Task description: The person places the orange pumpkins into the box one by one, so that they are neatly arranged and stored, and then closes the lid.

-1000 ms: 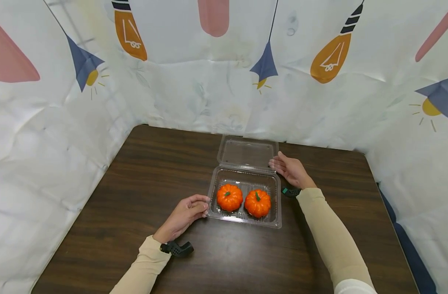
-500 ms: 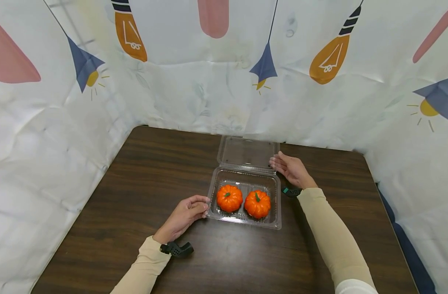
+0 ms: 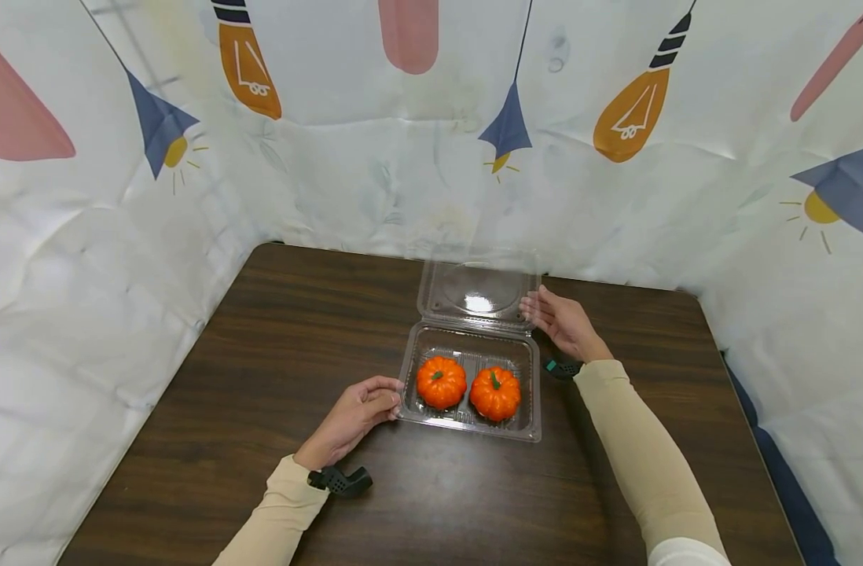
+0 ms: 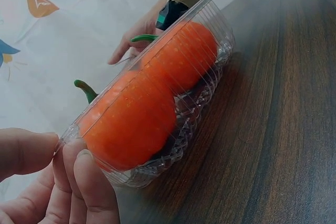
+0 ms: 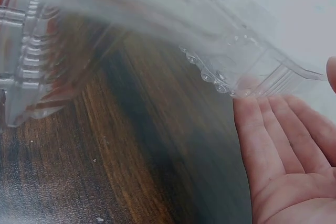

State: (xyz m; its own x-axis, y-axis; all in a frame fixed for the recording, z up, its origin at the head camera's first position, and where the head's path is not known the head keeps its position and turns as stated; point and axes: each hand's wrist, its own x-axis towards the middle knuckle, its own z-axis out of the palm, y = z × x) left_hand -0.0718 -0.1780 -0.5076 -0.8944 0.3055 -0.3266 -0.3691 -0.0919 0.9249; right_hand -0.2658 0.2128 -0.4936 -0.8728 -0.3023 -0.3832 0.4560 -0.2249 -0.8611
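Two small orange pumpkins with green stems, a left one [image 3: 442, 382] and a right one [image 3: 495, 394], sit side by side in a clear plastic clamshell container [image 3: 467, 428]. My left hand [image 3: 357, 413] pinches the rim at the container's left side between thumb and fingers [image 4: 96, 187]. Hinged at the back, the transparent lid [image 3: 474, 284] is tilted partly up. Under its right edge, my right hand [image 3: 562, 324] supports it on nearly straight fingertips, seen in the right wrist view with the palm [image 5: 296, 200] facing up and the thumb apart from the lid.
The container stands on a dark wood-grain table [image 3: 276, 338], near its back edge. A white curtain [image 3: 332, 173] printed with lamps and bulbs hangs behind and along the sides. Black straps circle both wrists, one strap [image 3: 341, 480] showing at the left.
The lid has tipped up from lying nearly flat behind the base, and its far edge now rises against the curtain. My right hand has risen slightly with it; the left keeps its place.
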